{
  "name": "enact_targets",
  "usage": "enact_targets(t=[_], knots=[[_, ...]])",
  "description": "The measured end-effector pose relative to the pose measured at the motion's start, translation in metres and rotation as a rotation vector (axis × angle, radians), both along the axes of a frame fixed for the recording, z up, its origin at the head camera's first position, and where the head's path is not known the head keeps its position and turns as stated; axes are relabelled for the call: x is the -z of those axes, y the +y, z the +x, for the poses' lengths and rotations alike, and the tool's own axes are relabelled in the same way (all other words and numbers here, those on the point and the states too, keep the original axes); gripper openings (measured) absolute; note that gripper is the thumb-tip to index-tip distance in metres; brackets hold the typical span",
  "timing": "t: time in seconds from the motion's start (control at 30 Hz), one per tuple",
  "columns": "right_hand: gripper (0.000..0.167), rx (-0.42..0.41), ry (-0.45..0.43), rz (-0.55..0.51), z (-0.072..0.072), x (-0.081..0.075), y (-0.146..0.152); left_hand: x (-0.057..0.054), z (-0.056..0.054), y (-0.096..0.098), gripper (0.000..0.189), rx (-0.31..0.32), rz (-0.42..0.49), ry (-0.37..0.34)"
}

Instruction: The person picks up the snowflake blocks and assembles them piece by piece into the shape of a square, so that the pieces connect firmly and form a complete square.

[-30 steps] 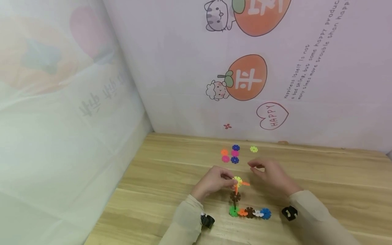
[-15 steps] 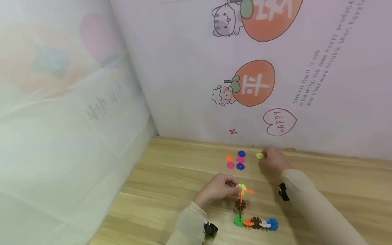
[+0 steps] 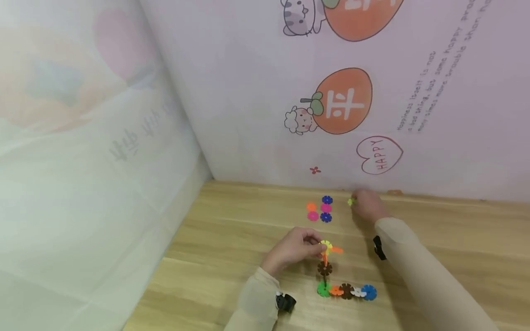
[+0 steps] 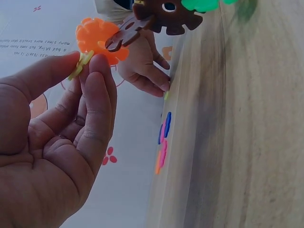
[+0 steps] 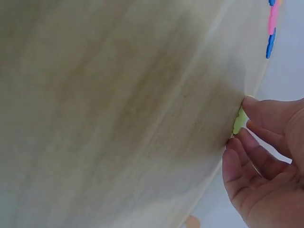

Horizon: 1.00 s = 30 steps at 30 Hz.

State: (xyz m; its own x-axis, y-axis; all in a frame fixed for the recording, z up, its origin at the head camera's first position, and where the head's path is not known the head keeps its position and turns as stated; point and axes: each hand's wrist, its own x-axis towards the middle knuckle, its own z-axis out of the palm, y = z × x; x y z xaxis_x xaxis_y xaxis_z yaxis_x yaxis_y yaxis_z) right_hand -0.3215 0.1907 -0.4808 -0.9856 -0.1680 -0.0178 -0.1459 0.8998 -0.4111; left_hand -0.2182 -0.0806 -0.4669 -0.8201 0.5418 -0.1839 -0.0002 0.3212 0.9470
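Observation:
My left hand [image 3: 318,246] pinches the yellow disc [image 3: 326,247] at the top of a standing chain of snowflake discs; an orange disc [image 4: 97,40] and a brown one [image 4: 166,16] hang on below it. The chain rises from a flat row [image 3: 347,291] of green, orange, brown, white and blue discs on the wooden table [image 3: 232,239]. My right hand [image 3: 356,202] reaches to the far edge by the wall. There its thumb and fingers [image 5: 235,145] pinch a yellow-green disc [image 5: 239,121] that still touches the table.
A loose cluster of orange, pink and blue discs [image 3: 319,209] lies on the table left of my right hand. A wall [image 3: 372,92] printed with cartoons runs close behind, and a pale curtain [image 3: 83,161] closes the left side.
My right hand moved away from the standing chain to the far yellow-green disc and closed its fingers on it. The left hand kept its hold on the yellow disc.

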Motion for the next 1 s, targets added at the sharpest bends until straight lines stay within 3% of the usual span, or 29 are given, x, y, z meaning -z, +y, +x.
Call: enact_targets(t=[0.27,0.6,0.8,1.0], knots=[[0.027,-0.044,-0.011,-0.036,0.003,-0.003,0.008,-0.001,-0.002,0.003,0.012,0.0,0.005,-0.025],[0.016,-0.083,-0.025,-0.142,0.027,-0.002,0.011,0.003,-0.002,0.005,0.013,0.022,0.019,-0.017],[0.019,-0.065,-0.006,-0.265,0.061,-0.01,0.009,0.004,-0.005,0.003,0.012,0.035,0.011,-0.021],[0.029,0.055,-0.09,-0.492,0.111,-0.019,0.0,0.002,-0.006,-0.001,0.011,0.051,0.004,-0.016]])
